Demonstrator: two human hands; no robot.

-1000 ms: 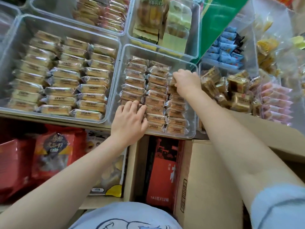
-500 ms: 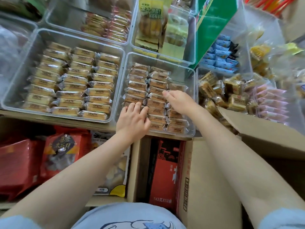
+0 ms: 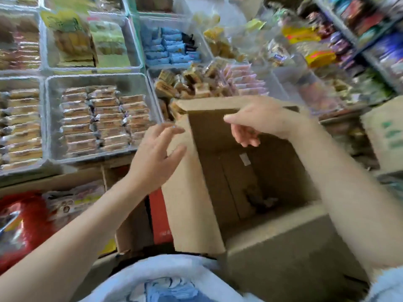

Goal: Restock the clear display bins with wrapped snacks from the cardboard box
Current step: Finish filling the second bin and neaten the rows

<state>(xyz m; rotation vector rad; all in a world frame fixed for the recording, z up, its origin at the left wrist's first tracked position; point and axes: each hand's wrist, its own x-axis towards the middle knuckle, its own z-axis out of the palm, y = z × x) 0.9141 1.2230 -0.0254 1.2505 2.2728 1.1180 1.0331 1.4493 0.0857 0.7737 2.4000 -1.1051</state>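
Left grip [image 3: 156,156] being held open, fingers spread, beside cardboard box [image 3: 274,236] flap; right grip [image 3: 256,123] loosely curled, nothing being held, above box opening.

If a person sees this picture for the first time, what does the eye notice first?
The open cardboard box at the centre catches the eye first; it looks almost empty. Both hands are at its top: the left hand by its left flap, the right hand over the opening, holding nothing. To the left, a clear bin holds neat rows of wrapped snacks.

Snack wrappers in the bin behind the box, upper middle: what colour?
Light blue wrappers, with a few black ones at the right end; seen in the head view, somewhat blurred.
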